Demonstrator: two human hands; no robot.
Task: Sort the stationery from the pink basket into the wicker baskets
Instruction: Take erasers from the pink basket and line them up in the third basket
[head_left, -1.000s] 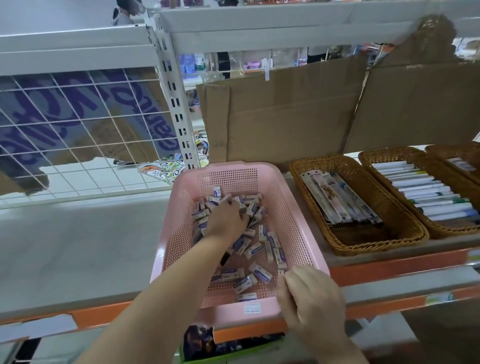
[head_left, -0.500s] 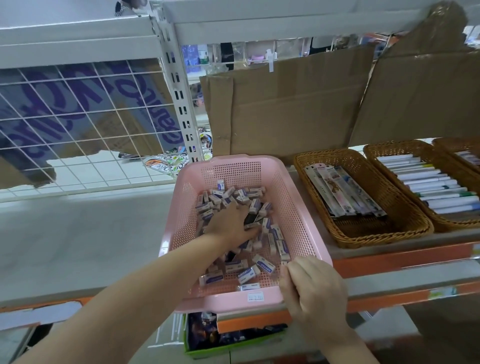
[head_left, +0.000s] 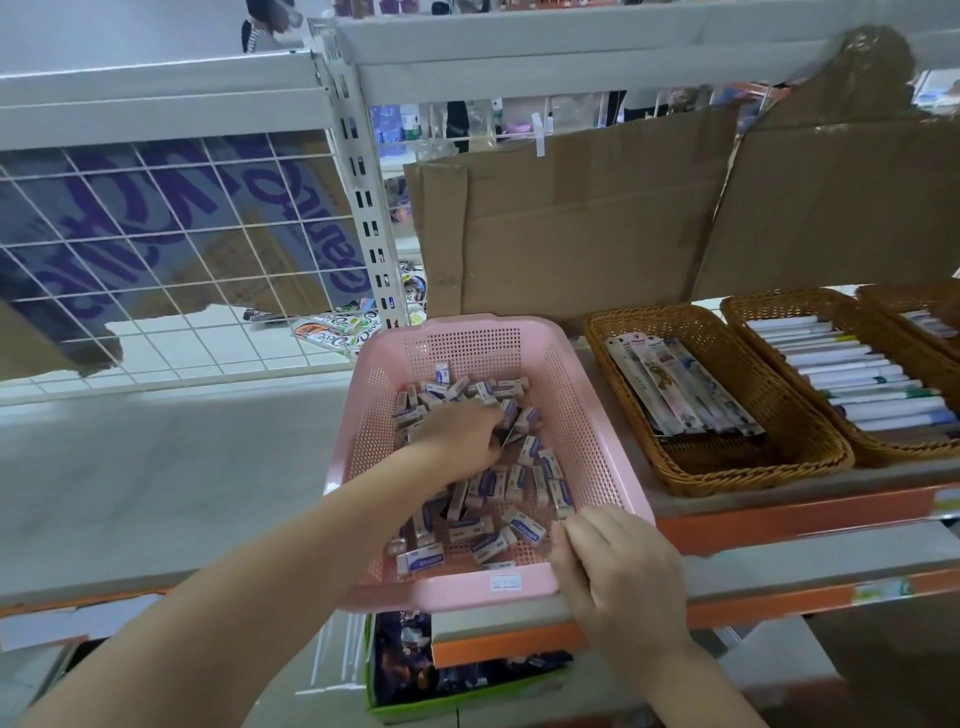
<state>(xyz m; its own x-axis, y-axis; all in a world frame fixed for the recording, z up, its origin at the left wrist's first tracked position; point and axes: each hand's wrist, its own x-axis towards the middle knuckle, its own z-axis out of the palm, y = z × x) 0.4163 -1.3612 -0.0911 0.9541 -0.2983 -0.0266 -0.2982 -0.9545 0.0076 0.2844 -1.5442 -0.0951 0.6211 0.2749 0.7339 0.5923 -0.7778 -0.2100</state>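
The pink basket stands on the shelf and holds several small boxed erasers. My left hand is inside it, palm down on the pile, with its fingertips curled into the erasers at the middle. My right hand grips the basket's near right corner, fingers hooked over the rim. To the right stand three wicker baskets. The nearest wicker basket holds packaged pens, the second wicker basket holds white markers, and the third wicker basket is cut off by the frame edge.
Cardboard sheets stand behind the baskets. A white wire grid and a perforated upright lie to the left, above a bare grey shelf. Below the orange shelf edge sits a green box of goods.
My left hand has slid a little to the right across the erasers and dug its fingertips in. My right hand has kept its hold on the basket's corner.
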